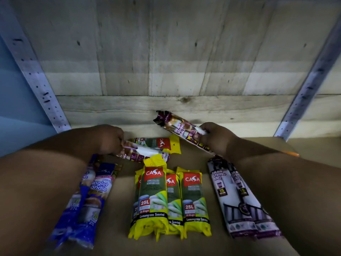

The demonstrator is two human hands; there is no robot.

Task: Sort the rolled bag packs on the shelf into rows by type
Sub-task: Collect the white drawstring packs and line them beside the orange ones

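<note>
My right hand (pixel 215 138) grips a purple draw string bag pack (pixel 180 127), lifted and tilted toward the back. My left hand (pixel 110 138) is closed on another purple draw string pack (pixel 145 153) lying across the shelf. Behind that pack lies a loose yellow Casa pack (pixel 162 144). A row of yellow Casa lemongrass packs (pixel 156 196) stands in the middle. Two blue singlet handle packs (pixel 92 196) lie at the left, partly under my left forearm. Two purple draw string packs (pixel 238 200) lie at the right.
The packs rest on a brown cardboard-coloured shelf surface (pixel 188 159). A pale wooden board wall (pixel 166 71) closes the back. Perforated metal uprights stand at the left (pixel 35 76) and right (pixel 310 85).
</note>
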